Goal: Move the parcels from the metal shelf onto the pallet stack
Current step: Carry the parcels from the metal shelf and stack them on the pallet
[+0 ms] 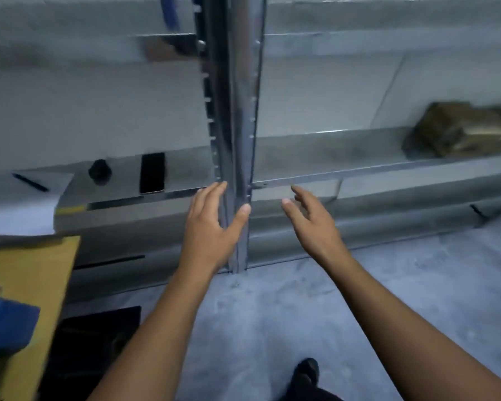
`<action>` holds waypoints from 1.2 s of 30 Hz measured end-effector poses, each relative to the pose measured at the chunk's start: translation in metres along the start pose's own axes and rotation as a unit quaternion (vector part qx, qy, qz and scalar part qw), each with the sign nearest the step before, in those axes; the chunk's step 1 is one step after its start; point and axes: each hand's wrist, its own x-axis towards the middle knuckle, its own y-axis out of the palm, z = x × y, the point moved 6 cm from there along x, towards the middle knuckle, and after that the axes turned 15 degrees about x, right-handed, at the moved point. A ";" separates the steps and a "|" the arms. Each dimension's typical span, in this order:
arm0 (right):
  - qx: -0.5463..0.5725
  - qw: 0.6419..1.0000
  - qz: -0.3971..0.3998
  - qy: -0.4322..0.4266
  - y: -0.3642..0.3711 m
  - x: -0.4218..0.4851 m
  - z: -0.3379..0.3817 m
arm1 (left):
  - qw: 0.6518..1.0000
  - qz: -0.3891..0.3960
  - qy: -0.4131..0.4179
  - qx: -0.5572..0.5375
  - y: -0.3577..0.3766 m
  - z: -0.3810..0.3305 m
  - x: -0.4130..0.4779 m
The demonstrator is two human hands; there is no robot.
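Status: left hand [211, 227] and right hand [313, 224] spread, holding nothing. Parcel [460, 128] sits on shelf [359, 172], well to my right; I should shift right, then grip both ends.

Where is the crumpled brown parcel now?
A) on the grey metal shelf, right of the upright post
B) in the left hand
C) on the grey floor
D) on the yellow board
A: the crumpled brown parcel rests on the grey metal shelf, to the right of the shiny upright post.
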 end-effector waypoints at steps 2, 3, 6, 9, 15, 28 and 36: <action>0.000 1.000 -0.030 0.006 -0.067 0.001 -0.013 | 0.999 0.028 0.024 -0.012 0.050 -0.054 0.005; 0.001 0.999 -0.043 0.007 -0.099 0.003 -0.020 | 0.998 0.041 0.032 -0.020 0.073 -0.081 0.007; -0.009 0.997 -0.073 0.015 -0.181 0.003 -0.034 | 0.996 0.071 0.051 -0.031 0.133 -0.150 0.011; -0.013 0.992 -0.122 0.031 -0.268 -0.007 -0.050 | 0.990 0.104 0.079 -0.048 0.188 -0.219 0.011; 0.015 0.976 -0.207 0.064 -0.392 -0.022 -0.087 | 0.977 0.158 0.126 -0.065 0.279 -0.317 0.010; 0.013 0.967 -0.242 0.083 -0.537 0.089 -0.137 | 0.967 0.192 0.092 -0.137 0.451 -0.426 0.094; -0.030 0.969 -0.229 0.092 -0.620 0.225 -0.160 | 0.978 0.153 0.014 -0.142 0.551 -0.476 0.204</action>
